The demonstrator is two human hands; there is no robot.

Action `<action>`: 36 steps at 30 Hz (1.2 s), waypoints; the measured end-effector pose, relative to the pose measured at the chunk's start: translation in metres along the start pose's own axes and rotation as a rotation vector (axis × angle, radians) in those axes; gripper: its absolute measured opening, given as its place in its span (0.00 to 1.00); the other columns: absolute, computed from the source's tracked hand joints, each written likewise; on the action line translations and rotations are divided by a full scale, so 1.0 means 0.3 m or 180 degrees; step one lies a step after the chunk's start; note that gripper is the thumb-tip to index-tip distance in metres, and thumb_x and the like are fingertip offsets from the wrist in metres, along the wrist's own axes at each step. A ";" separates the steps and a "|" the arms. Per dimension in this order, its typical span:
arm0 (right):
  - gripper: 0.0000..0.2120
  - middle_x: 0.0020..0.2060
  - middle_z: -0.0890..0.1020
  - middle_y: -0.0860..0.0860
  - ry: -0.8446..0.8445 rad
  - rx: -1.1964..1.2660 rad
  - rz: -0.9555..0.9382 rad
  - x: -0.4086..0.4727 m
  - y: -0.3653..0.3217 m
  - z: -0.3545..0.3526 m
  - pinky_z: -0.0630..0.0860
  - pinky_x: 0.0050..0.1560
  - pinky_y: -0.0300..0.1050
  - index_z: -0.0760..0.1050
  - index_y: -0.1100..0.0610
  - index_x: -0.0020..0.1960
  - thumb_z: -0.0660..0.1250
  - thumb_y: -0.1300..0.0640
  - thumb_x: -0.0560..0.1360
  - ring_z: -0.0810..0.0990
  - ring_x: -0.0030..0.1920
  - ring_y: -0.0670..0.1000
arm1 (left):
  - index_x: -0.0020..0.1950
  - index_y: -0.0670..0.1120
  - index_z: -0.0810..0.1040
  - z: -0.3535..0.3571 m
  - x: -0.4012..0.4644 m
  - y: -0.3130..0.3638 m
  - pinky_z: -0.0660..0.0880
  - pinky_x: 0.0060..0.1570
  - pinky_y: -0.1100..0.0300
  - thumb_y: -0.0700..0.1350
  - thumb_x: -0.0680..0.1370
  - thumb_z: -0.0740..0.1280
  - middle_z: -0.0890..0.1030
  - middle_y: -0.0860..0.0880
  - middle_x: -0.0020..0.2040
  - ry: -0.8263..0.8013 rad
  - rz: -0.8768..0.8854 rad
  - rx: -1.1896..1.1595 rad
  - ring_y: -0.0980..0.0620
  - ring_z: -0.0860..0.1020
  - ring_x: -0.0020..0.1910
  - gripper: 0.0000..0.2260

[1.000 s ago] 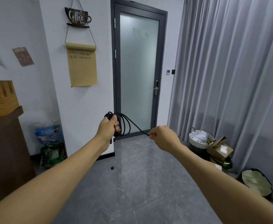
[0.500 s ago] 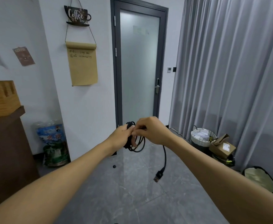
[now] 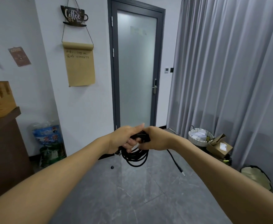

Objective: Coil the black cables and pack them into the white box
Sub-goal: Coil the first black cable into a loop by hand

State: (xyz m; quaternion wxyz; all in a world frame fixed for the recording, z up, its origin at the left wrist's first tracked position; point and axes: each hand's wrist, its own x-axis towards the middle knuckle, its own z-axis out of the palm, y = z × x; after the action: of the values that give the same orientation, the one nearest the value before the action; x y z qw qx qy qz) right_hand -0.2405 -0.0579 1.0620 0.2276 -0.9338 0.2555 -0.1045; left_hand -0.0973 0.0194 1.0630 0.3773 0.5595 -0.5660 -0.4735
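Colours and patterns in front of me

The cable (image 3: 136,156) in my fingers (image 3: 129,143) is black, with a silver tip on its loose plug (image 3: 183,173). The floor (image 3: 116,191) is grey, veined like marble. The curtain (image 3: 229,70) is plain pale grey; the door (image 3: 136,68) is frosted glass in a dark grey frame. The paper scroll (image 3: 79,65) is tan, the coffee sign (image 3: 73,16) dark brown with cream lettering, the basket (image 3: 200,137) white, the carton (image 3: 219,147) brown.
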 end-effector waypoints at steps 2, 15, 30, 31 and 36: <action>0.10 0.28 0.69 0.45 0.0074 0.0118 0.0045 -0.004 0.003 0.013 0.64 0.31 0.34 0.69 0.53 0.37 0.66 0.60 0.75 0.66 0.26 0.42 | 0.33 0.45 0.66 0.003 -0.006 0.005 0.63 0.24 0.66 0.61 0.70 0.63 0.59 0.54 0.23 -0.0094 -0.0081 -0.0189 0.58 0.55 0.20 0.20; 0.10 0.25 0.69 0.50 0.1180 0.1006 0.0848 0.020 0.028 0.052 0.60 0.26 0.39 0.69 0.61 0.36 0.57 0.62 0.76 0.64 0.25 0.48 | 0.50 0.43 0.75 0.013 0.018 -0.077 0.69 0.43 0.58 0.51 0.79 0.64 0.75 0.49 0.40 0.1530 0.0396 0.1150 0.51 0.73 0.40 0.11; 0.14 0.23 0.64 0.51 0.1573 0.2284 0.0855 0.051 -0.014 0.086 0.58 0.23 0.39 0.63 0.58 0.32 0.55 0.64 0.76 0.60 0.22 0.48 | 0.37 0.41 0.68 0.100 0.032 -0.043 0.73 0.38 0.61 0.54 0.78 0.61 0.65 0.51 0.26 0.2114 0.1030 -0.1620 0.56 0.71 0.25 0.18; 0.14 0.22 0.63 0.50 0.1566 0.2358 0.0845 0.053 -0.019 0.090 0.57 0.23 0.38 0.63 0.58 0.31 0.55 0.65 0.76 0.59 0.21 0.47 | 0.39 0.41 0.69 0.105 0.037 -0.040 0.72 0.35 0.62 0.55 0.78 0.61 0.64 0.52 0.26 0.2255 0.1081 -0.1578 0.56 0.66 0.24 0.18; 0.16 0.22 0.61 0.49 0.1542 0.2551 0.0832 0.062 -0.048 0.119 0.56 0.21 0.36 0.60 0.56 0.30 0.55 0.65 0.76 0.58 0.19 0.45 | 0.34 0.43 0.67 0.094 0.058 -0.037 0.67 0.31 0.57 0.61 0.77 0.59 0.63 0.55 0.21 0.2950 0.0965 -0.1452 0.56 0.63 0.20 0.23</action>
State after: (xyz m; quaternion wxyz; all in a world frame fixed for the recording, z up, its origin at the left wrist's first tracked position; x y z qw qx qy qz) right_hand -0.2074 -0.0433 1.0392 0.5145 -0.6816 0.3559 -0.3796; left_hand -0.1227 0.0063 1.0430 0.7637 0.5257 -0.2974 -0.2280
